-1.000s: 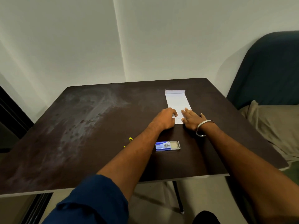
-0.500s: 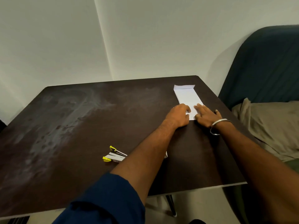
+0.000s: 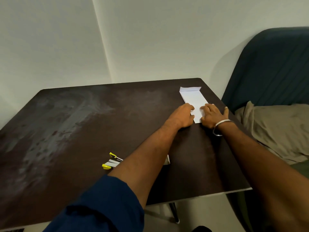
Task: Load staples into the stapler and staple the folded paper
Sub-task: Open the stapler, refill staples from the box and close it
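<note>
A folded white paper (image 3: 192, 97) lies on the far right of the dark table (image 3: 83, 131), its far end creased upward. My left hand (image 3: 181, 115) rests with curled fingers on the paper's near left edge. My right hand (image 3: 212, 114), with a metal bangle on the wrist, presses flat on the paper's near right corner. A yellow and silver stapler (image 3: 111, 162) lies hinged apart on the table near me, partly behind my left forearm. Only a pale corner of the staple box (image 3: 168, 160) shows beside that forearm.
A dark blue armchair (image 3: 270, 67) with a beige cloth (image 3: 275, 131) on its seat stands close to the table's right edge. White walls meet in a corner behind the table. The table's front edge runs just below my forearms.
The view has swung left, bringing the stapler into sight and hiding the staple box behind my left arm. Both hands have stayed on the paper's near end.
</note>
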